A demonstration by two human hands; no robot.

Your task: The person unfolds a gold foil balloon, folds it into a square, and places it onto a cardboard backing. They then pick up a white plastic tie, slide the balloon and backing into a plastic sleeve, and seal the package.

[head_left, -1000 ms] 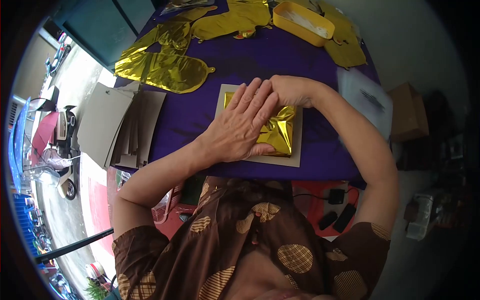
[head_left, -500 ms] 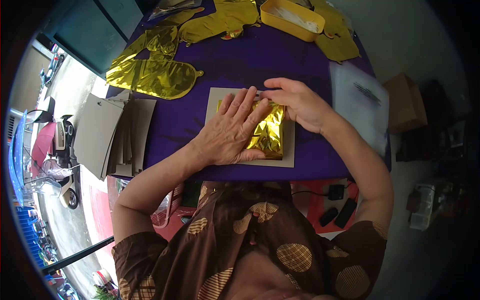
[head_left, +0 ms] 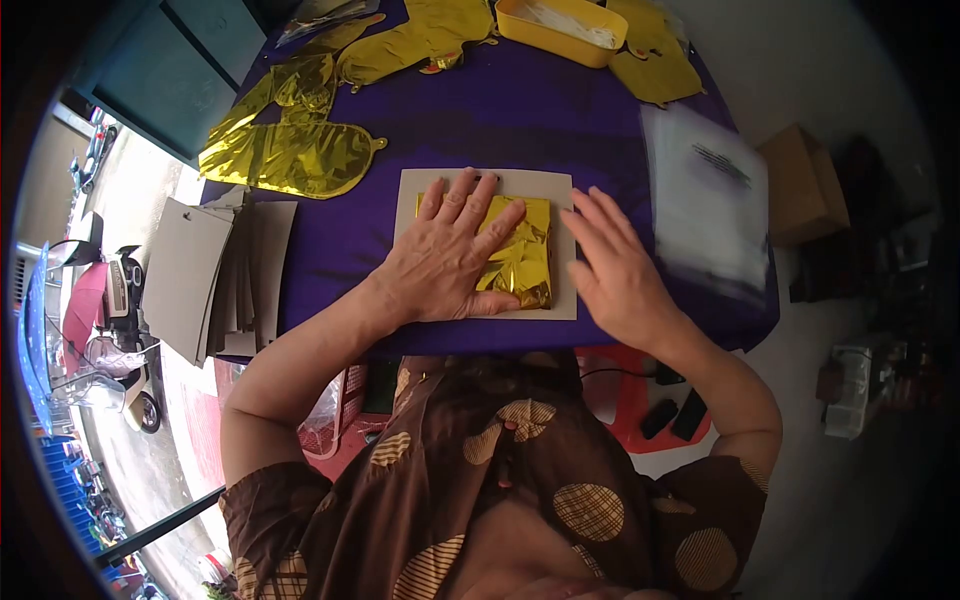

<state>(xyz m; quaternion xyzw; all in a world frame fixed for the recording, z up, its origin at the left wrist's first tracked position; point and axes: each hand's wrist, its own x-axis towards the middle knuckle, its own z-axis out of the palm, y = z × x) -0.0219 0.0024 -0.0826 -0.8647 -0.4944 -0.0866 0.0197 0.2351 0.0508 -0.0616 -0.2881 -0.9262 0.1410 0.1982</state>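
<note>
We lay the left hand (head_left: 445, 255) flat, fingers slightly spread, on the folded, shiny gold foil packet (head_left: 523, 260), which lies on a rectangular grey-brown cardboard sheet (head_left: 563, 300). We hold the right hand (head_left: 620, 280) empty, thumb apart, at the sheet's right edge; contact cannot be determined. On the purple cloth-covered table (head_left: 500, 130), we find grey-brown cardboard sheets (head_left: 185, 280) at left, clear plastic sleeves (head_left: 705, 220) at right and a yellow plastic tray (head_left: 540, 38) beyond.
</note>
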